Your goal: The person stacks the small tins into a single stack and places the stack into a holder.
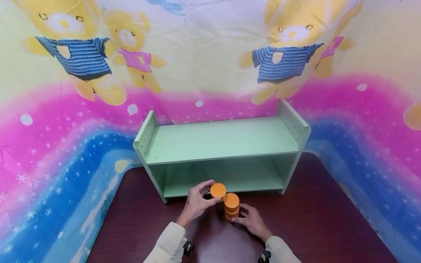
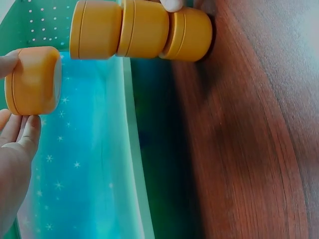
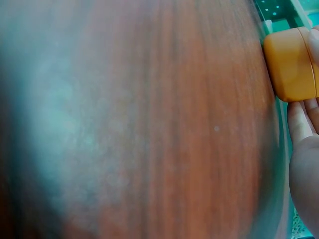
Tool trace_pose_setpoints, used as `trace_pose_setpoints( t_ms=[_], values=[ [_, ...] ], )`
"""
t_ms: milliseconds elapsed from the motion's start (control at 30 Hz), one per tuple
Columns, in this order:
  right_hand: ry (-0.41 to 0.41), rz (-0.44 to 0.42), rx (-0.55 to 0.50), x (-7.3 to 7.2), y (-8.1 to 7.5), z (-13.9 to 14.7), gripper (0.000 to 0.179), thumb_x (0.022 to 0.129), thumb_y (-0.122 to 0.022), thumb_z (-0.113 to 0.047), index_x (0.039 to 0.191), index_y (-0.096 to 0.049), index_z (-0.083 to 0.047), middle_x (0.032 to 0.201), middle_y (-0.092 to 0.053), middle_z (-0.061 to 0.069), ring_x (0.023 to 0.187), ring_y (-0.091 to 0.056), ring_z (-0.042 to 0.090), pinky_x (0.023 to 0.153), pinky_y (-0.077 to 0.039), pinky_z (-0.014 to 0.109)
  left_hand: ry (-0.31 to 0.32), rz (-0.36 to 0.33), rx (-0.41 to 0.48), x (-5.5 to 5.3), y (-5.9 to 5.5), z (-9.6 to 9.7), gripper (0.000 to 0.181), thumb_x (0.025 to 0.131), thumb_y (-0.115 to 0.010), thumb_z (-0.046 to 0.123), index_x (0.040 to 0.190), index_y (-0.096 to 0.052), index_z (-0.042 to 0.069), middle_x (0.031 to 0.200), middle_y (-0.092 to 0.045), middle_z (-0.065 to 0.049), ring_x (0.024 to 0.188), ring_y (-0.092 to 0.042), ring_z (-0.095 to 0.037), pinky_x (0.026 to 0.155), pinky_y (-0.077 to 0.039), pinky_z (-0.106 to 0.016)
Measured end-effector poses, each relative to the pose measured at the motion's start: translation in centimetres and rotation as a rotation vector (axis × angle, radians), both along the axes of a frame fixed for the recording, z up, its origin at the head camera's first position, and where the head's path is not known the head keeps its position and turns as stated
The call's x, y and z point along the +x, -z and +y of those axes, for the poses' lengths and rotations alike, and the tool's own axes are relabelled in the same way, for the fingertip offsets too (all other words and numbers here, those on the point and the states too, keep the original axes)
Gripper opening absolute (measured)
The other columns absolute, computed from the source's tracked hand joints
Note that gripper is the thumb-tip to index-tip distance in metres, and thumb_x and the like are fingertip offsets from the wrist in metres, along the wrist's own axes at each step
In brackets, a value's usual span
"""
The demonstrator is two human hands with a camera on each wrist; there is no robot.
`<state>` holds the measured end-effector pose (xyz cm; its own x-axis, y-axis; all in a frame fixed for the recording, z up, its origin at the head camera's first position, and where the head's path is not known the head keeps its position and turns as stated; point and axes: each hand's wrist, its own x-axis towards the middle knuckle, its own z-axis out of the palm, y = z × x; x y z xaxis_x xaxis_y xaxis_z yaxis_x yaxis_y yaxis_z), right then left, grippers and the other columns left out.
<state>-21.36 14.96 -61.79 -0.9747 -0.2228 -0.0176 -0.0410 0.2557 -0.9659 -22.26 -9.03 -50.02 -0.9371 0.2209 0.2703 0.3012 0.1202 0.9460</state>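
My left hand (image 1: 196, 201) pinches a round orange lidded jar (image 1: 218, 190) between thumb and fingers, up in the air. In the left wrist view this jar (image 2: 36, 82) is apart from the others, with fingers under and over its sides. Beside it stands a stack of three matching jars (image 1: 232, 203), one on top of another on the table. My right hand (image 1: 253, 222) grips the lowest jar (image 3: 290, 64) of that stack, thumb in front and fingers at the right side. A seam between lid and body runs round each jar.
Behind the hands stands a pale green two-level shelf unit (image 1: 220, 140) with raised side panels. It rests on a dark red-brown wooden table (image 1: 131, 226). A printed cloth with bears (image 1: 204, 54) hangs round the back and sides.
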Motion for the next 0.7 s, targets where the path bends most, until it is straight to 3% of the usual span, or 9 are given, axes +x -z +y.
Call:
trace_pose_setpoints(
  t_ms=[267, 700],
  values=[
    [0.001, 0.007, 0.004, -0.1, -0.2, 0.1, 0.070, 0.078, -0.088, -0.019, 0.133, -0.054, 0.009, 0.131, -0.058, 0.027, 0.122, -0.056, 0.044, 0.095, -0.054, 0.038, 0.022, 0.004, -0.019, -0.1, -0.2, 0.7, 0.064, 0.076, -0.086, 0.001, 0.133, -0.058, -0.006, 0.130, -0.062, -0.020, 0.120, -0.061, -0.037, 0.101, -0.050, -0.043],
    [-0.012, 0.000, -0.008, 0.1, -0.3, 0.1, 0.070, 0.078, -0.087, -0.018, 0.133, -0.054, 0.009, 0.132, -0.057, 0.028, 0.123, -0.056, 0.044, 0.096, -0.054, 0.038, 0.059, -0.022, -0.006, -0.1, 0.0, 1.8, 0.063, 0.078, -0.085, 0.002, 0.134, -0.058, -0.005, 0.132, -0.061, -0.019, 0.122, -0.060, -0.035, 0.101, -0.050, -0.036]
  ],
)
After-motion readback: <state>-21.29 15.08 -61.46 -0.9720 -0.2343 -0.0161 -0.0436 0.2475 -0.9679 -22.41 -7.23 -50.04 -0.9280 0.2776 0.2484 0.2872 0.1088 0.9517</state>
